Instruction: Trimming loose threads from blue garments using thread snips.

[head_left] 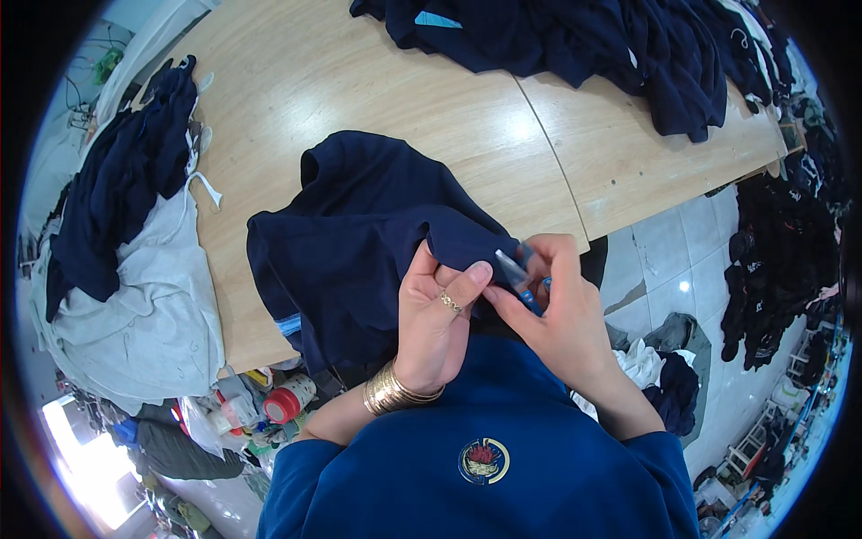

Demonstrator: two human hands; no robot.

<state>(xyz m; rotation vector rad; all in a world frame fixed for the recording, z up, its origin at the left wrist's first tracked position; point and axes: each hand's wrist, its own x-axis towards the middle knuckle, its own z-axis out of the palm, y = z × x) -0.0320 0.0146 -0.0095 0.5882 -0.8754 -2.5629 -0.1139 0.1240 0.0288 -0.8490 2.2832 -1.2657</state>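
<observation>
A long pale wooden worktable (377, 81), made of two boards meeting at one seam, fills the upper half of the view. Across its far edge sprawls a wide heap of dark navy garments (593, 45), with one small light-blue rectangular label (437, 20) showing on top near the middle. On the table's left end lies a mound of pale grey cloth (148, 305) with a second pile of navy fabric (126, 180) draped over it. To the right, off the table, a dark stack of black clothing (781, 260) stands over a white tiled floor (669, 251). At the near edge of the table, just in front of the person, rests one dark navy knit garment (359, 234), bunched and folded, a small blue tag (289, 324) peeking out at its lower left hem. The left hand (435, 314), wearing one gold ring and several gold bangles at the wrist, is closed on a fold of this garment, thumb and fingers pinching the cloth edge. The right hand (552, 301) is wrapped around a pair of small blue-handled thread snips (519, 274), their metal tip pointing at the pinched fold and touching or nearly touching it. Below the table's left corner stands a cluster of spools and bottles, among them one red-capped cylinder (289, 400).
</observation>
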